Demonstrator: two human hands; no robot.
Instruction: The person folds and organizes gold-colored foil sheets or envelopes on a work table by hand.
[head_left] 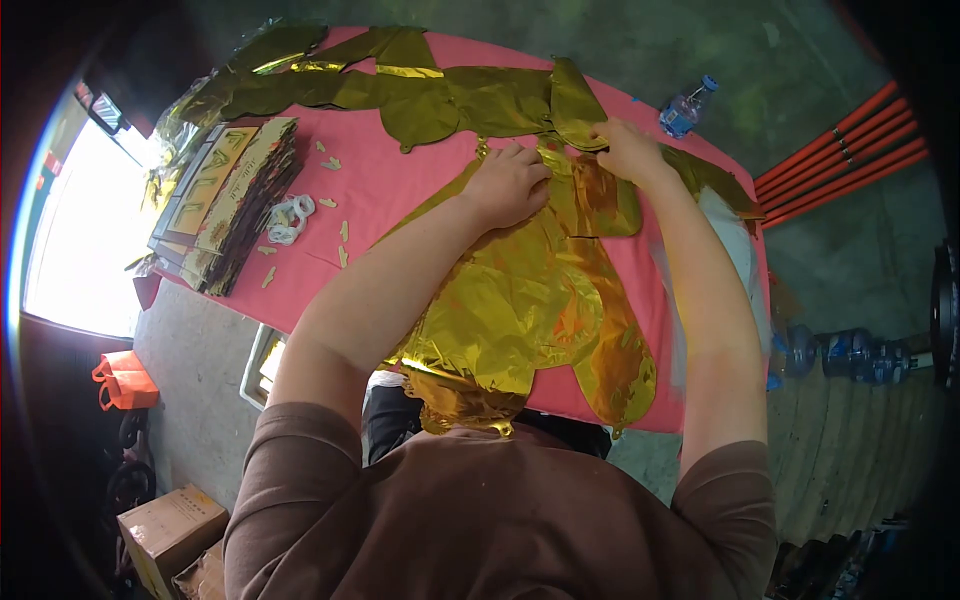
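A large flat gold foil sheet (500, 300) lies on the pink tabletop (345, 205) and hangs over the near edge toward my lap. My left hand (508, 186) rests on its upper part with the fingers curled; whatever may be under the fingertips is hidden. To the right, my right hand (627, 152) is at the top edge of the foil, its fingertips pressed together near the gold foil pieces; what they pinch is too small to make out. More gold foil shapes (500, 100) lie along the far side of the table.
Stacked printed packets (235, 195) stand at the left, beside a white tangled roll (290, 220) and several small pale pieces (327, 203). A plastic bottle (685, 112) lies at the far right. Orange-red poles (845, 150) extend beyond. An orange bag (126, 380) and a cardboard box (170, 535) are on the floor.
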